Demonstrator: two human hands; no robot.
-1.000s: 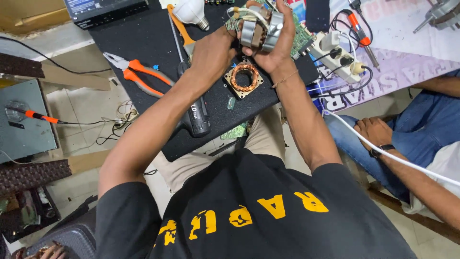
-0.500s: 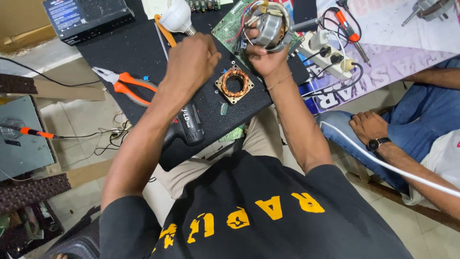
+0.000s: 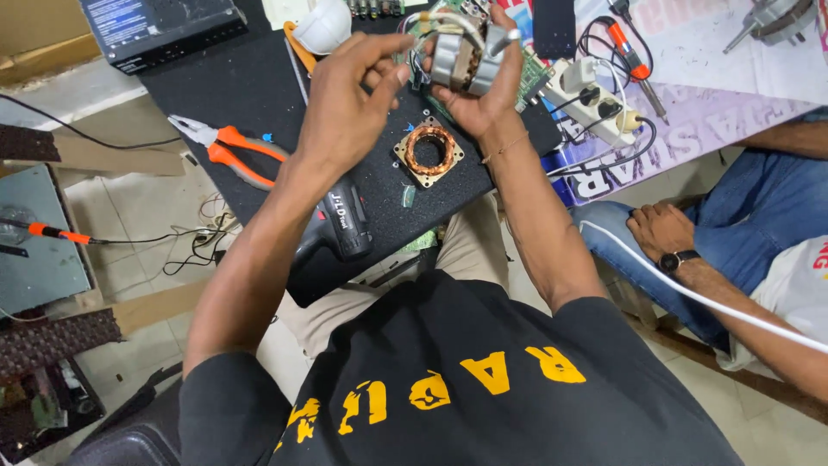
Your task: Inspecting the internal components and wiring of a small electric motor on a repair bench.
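My right hand (image 3: 483,91) grips a small metal motor housing (image 3: 466,56) with wires, held above the black mat (image 3: 250,86). My left hand (image 3: 349,108) hovers just left of it with its fingers apart and nothing in them. Below the hands, a square copper-wound stator (image 3: 429,152) lies flat on the mat. A black cordless screwdriver (image 3: 345,226) rests on the mat under my left forearm.
Orange-handled pliers (image 3: 231,147) lie at the mat's left. A green circuit board (image 3: 536,76), a white power strip (image 3: 595,108), a white bulb (image 3: 323,26) and a black box (image 3: 164,30) sit further back. Another seated person's hand (image 3: 660,231) rests on a knee at right.
My left hand has let go of the motor housing and drawn back to the left with its fingers spread. My right hand alone holds the housing now.
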